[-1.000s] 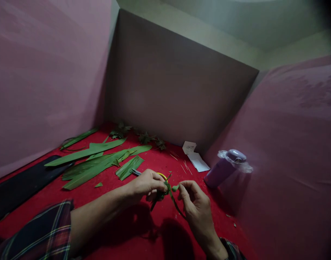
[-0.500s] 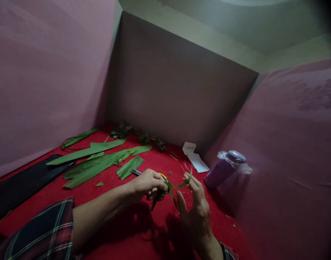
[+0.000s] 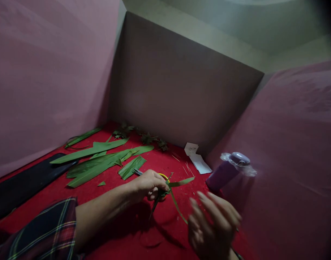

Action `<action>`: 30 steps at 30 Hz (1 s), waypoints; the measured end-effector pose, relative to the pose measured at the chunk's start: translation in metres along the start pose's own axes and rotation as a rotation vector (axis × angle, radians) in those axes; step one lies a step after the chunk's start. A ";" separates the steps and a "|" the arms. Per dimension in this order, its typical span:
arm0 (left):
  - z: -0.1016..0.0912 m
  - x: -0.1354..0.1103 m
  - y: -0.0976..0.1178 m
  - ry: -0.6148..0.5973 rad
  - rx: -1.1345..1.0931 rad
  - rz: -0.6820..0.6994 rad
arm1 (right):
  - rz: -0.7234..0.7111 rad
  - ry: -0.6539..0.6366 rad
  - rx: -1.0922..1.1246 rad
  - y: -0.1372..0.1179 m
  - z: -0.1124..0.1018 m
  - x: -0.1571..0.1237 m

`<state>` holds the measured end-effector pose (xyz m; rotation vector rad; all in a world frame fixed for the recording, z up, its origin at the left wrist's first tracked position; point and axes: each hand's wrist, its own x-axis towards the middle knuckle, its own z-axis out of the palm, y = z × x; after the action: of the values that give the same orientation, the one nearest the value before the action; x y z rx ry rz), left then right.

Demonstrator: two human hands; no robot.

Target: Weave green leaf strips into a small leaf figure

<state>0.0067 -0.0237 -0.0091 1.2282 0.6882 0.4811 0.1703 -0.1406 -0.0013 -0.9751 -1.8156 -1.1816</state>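
Observation:
My left hand (image 3: 151,186) pinches a small dark green leaf bundle (image 3: 165,193) between thumb and fingers. From the bundle a wide leaf strip (image 3: 183,181) sticks out to the right. A narrower leaf strip (image 3: 178,207) curves down from it to the fingers of my right hand (image 3: 213,224). That hand is smeared by motion, so its grip on the strip is unclear. Scissors with a yellow-orange handle (image 3: 164,176) lie behind and under my left hand, mostly hidden, and their grey blade end shows at its left.
Long green leaves (image 3: 100,162) and a cut leaf piece (image 3: 132,167) lie at left on the red cloth (image 3: 122,224). Beyond are leafy sprigs (image 3: 147,138), thin sticks (image 3: 187,168) and white cards (image 3: 200,164). A purple bottle (image 3: 222,175) stands at right, a black case (image 3: 32,180) at far left.
My right hand has moved right and down, away from the wide strip's tip. The narrow strip shows longer, reaching toward that hand. My left hand keeps its hold on the bundle.

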 end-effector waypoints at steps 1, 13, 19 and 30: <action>0.000 0.000 -0.001 -0.009 0.005 0.006 | -0.014 -0.138 -0.014 -0.001 0.002 0.000; 0.001 -0.001 -0.002 -0.100 0.046 0.009 | -0.140 -0.370 0.026 0.005 0.015 -0.001; 0.000 -0.001 -0.004 -0.157 0.005 -0.001 | -0.150 -0.346 -0.003 0.009 0.019 -0.003; 0.005 -0.006 0.002 -0.051 0.142 0.077 | 0.035 -0.362 0.147 -0.009 0.025 0.011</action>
<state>0.0060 -0.0309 -0.0047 1.4002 0.6420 0.4692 0.1530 -0.1181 -0.0026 -1.1866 -2.1231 -0.8762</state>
